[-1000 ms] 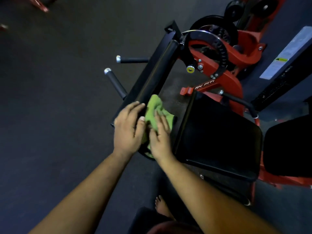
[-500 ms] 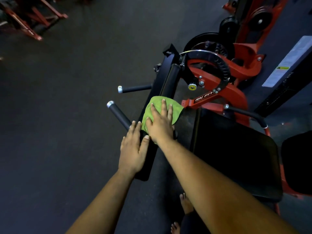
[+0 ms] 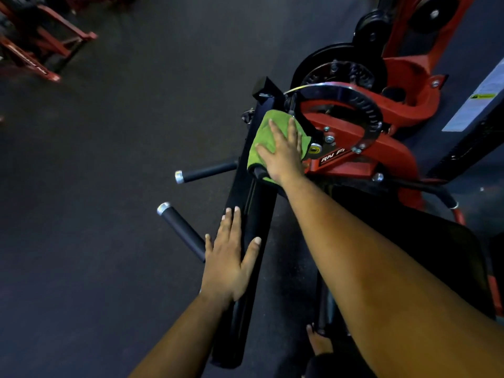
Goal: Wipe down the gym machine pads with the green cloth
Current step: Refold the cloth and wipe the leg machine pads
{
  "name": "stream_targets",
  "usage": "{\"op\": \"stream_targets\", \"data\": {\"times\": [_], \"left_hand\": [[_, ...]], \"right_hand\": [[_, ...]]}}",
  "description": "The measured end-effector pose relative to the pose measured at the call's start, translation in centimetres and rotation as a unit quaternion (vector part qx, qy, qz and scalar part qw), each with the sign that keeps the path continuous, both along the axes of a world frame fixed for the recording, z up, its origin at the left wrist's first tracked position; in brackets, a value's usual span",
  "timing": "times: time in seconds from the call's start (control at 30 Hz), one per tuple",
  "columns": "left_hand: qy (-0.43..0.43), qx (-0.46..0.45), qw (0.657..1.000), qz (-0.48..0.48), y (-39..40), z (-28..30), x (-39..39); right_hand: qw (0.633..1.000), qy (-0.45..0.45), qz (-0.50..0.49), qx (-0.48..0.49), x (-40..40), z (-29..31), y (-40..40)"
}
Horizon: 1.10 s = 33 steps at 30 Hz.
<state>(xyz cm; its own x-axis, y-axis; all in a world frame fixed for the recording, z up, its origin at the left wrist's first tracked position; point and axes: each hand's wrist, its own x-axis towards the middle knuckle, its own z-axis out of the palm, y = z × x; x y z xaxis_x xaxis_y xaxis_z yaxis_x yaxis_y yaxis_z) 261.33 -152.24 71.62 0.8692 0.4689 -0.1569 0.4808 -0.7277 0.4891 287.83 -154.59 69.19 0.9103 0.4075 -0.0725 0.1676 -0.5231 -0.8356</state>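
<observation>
A long black pad (image 3: 255, 203) runs from the lower middle up toward the red machine frame (image 3: 381, 148). The green cloth (image 3: 263, 137) lies over the pad's far end. My right hand (image 3: 283, 151) presses flat on the cloth with straight fingers. My left hand (image 3: 227, 261) rests flat on the pad's nearer part, fingers spread and straight. A wide black seat pad (image 3: 447, 257) lies to the right, partly hidden by my right forearm.
Two black handle bars with silver caps (image 3: 201, 171) (image 3: 180, 226) stick out left of the pad. A chrome adjustment arc (image 3: 362, 105) and weight plate sit just beyond the cloth. Another red machine (image 3: 35, 47) stands far left. My bare foot (image 3: 317, 342) is below.
My right hand has slid the cloth farther up the pad toward the red frame. My left hand stays flat on the pad nearer me.
</observation>
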Motion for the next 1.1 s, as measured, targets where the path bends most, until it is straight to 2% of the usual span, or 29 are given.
{"op": "stream_targets", "data": {"times": [0.13, 0.27, 0.37, 0.5, 0.6, 0.7, 0.8, 0.9, 1.0, 1.1], "left_hand": [[0.002, 0.002, 1.000, -0.009, 0.0, -0.3, 0.1], [-0.032, -0.036, 0.999, 0.000, 0.1, -0.4, 0.0], [-0.038, -0.050, 0.998, -0.004, 0.0, -0.4, -0.1], [-0.022, -0.032, 0.999, -0.015, 0.1, -0.3, -0.1], [-0.017, -0.027, 0.999, -0.017, 0.1, -0.2, 0.0], [-0.029, -0.033, 0.999, -0.008, -0.3, -0.1, -0.3], [-0.067, -0.045, 0.997, 0.016, -0.5, 0.1, -0.6], [-0.073, -0.030, 0.997, 0.008, -0.5, 0.3, -0.5], [-0.065, -0.004, 0.997, -0.030, -0.6, 0.4, -0.3], [-0.042, 0.003, 0.998, -0.045, -0.4, 0.4, 0.0]], "right_hand": [[0.979, 0.119, -0.045, 0.161, -1.3, -0.2, -0.7], [0.943, 0.198, -0.059, 0.262, -11.0, -2.6, -3.8], [0.953, 0.190, -0.035, 0.232, -15.7, -3.5, -4.8], [0.963, 0.176, -0.082, 0.187, -9.4, -1.4, -2.4], [0.993, 0.083, -0.048, 0.072, -3.7, 0.2, -0.9], [0.998, -0.011, 0.023, -0.050, -3.9, 1.0, -0.7], [0.993, -0.090, 0.074, -0.023, -9.3, 0.0, -2.7], [0.988, -0.095, 0.113, 0.037, -13.4, -2.0, -4.8], [0.988, -0.090, 0.121, 0.039, -8.7, -1.6, -3.5], [0.995, -0.026, 0.057, 0.071, -1.8, -1.4, -1.0]]}}
